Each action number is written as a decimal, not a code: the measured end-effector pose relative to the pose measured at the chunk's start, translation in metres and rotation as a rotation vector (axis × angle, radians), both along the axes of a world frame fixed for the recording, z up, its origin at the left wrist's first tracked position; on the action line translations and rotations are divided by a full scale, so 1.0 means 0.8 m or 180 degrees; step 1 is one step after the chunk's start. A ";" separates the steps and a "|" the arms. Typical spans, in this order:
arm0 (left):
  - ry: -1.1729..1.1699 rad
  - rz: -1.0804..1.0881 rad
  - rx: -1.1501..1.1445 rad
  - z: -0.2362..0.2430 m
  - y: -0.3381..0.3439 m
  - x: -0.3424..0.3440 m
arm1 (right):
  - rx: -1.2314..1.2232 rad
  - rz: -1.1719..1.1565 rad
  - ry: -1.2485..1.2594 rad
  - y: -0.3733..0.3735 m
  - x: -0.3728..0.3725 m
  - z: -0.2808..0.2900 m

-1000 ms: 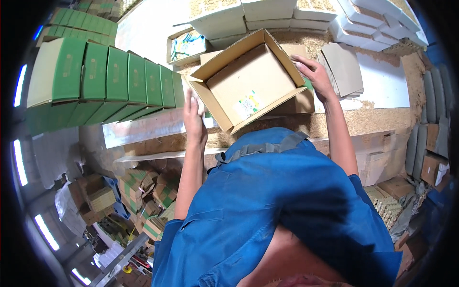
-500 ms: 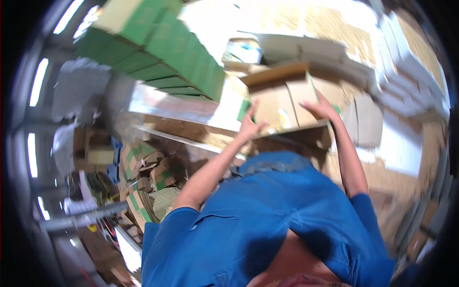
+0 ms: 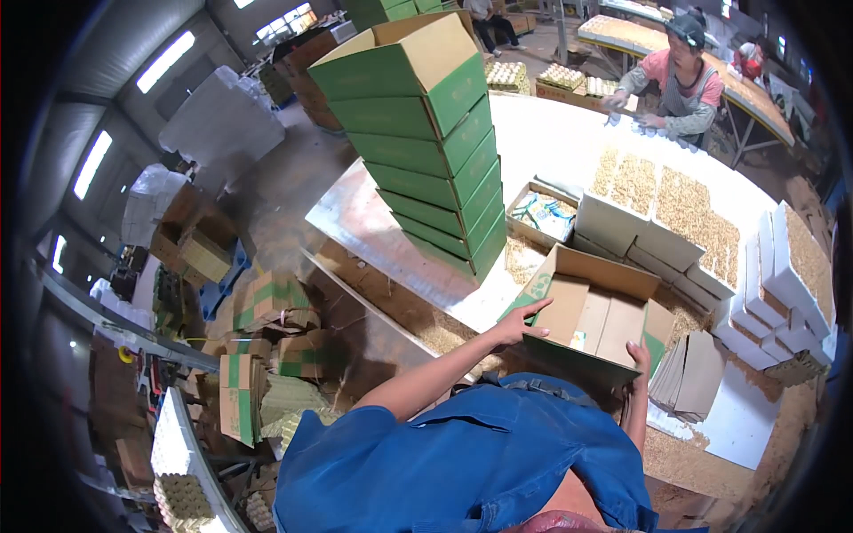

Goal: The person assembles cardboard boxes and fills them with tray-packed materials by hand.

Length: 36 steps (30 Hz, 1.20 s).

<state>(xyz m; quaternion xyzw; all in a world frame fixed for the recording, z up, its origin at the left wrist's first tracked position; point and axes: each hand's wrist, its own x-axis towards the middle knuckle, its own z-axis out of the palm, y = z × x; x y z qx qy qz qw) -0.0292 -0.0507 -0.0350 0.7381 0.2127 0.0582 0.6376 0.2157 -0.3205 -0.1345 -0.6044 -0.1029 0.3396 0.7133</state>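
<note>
My left hand (image 3: 520, 327) grips the left rim of an open cardboard box (image 3: 610, 329), green outside and brown inside, with flat brown panels and a small printed slip inside. My right hand (image 3: 635, 362) holds its right side near the front corner. Just right of the box lies a stack of flat grey cardboard sheets (image 3: 684, 377). Behind it are a shallow carton (image 3: 538, 218) holding blue-and-white printed items and white blocks (image 3: 644, 244) topped with straw-like shavings. A tall stack of green boxes (image 3: 431, 169) stands left of it on the white worktop (image 3: 346, 204).
A co-worker (image 3: 680, 89) in a pink top and striped apron works across the table. More white blocks (image 3: 773, 271) stand at right. Folded cartons (image 3: 240, 400), a blue pallet (image 3: 213, 298) and egg trays (image 3: 182, 497) are at left. Seated and standing people are farther back.
My hands have come closer to my body and now grip a box showing panels inside, where earlier its inside was bare. The view has swung up, bringing the room and co-worker in.
</note>
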 end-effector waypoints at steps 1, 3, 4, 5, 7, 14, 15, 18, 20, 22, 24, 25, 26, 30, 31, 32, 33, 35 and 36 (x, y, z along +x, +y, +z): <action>-0.0037 -0.0013 -0.0009 0.015 0.012 -0.004 | 0.0113 -0.0187 0.0073 0.004 -0.004 0.006; -0.0252 0.0279 -0.1094 0.055 0.042 -0.030 | 0.1083 -0.0024 0.1124 0.011 -0.028 0.079; -0.0388 0.0472 -0.0290 0.092 0.060 -0.034 | 0.1335 -0.0110 0.0839 -0.004 -0.006 0.079; -0.0527 0.0692 0.0505 0.135 0.083 -0.043 | 0.1569 -0.0174 0.0562 -0.017 0.012 0.079; -0.1592 0.1646 0.0890 0.224 0.150 -0.096 | 0.1843 -0.0792 -0.0380 0.037 -0.028 0.198; -0.2723 0.2468 0.2121 0.438 0.436 -0.177 | 0.2511 0.0154 -0.1177 0.242 0.068 0.495; -0.2813 0.2063 0.1617 0.448 0.460 -0.163 | 0.2474 0.0126 -0.1211 0.270 0.051 0.534; -0.2099 0.2220 0.1276 0.431 0.493 -0.165 | 0.2167 0.0345 -0.1111 0.382 -0.031 0.606; -0.1705 0.2442 0.1556 0.423 0.496 -0.138 | 0.1746 0.0462 -0.1010 0.436 -0.074 0.632; -0.2468 0.2168 0.1762 0.413 0.466 -0.130 | 0.1162 0.0738 -0.0950 0.488 -0.114 0.632; -0.2575 0.2240 0.1981 0.403 0.462 -0.153 | 0.0721 0.1422 -0.1317 0.521 -0.143 0.621; -0.2710 0.2275 0.2154 0.398 0.461 -0.161 | 0.0463 0.1651 -0.2089 0.500 -0.162 0.634; -0.2695 0.2274 0.2160 0.394 0.461 -0.169 | 0.0100 0.1805 -0.2545 0.497 -0.163 0.650; -0.2813 0.2112 0.1547 0.397 0.449 -0.187 | -0.0648 0.0452 -0.5710 0.518 -0.176 0.682; -0.2794 0.1800 0.1060 0.391 0.452 -0.182 | 0.0501 -0.0540 -0.6197 0.528 -0.176 0.663; -0.2763 0.1791 0.1036 0.384 0.455 -0.175 | 0.1544 -0.0246 -0.5915 0.553 -0.165 0.656; -0.2825 0.1755 0.0980 0.380 0.451 -0.163 | 0.1915 0.0518 -0.5513 0.569 -0.153 0.646; -0.2868 0.1778 0.0970 0.383 0.454 -0.166 | 0.1145 0.0641 -0.5565 0.578 -0.164 0.626; -0.2731 0.1841 0.1227 0.383 0.457 -0.168 | 0.1096 0.0546 -0.5711 0.583 -0.165 0.633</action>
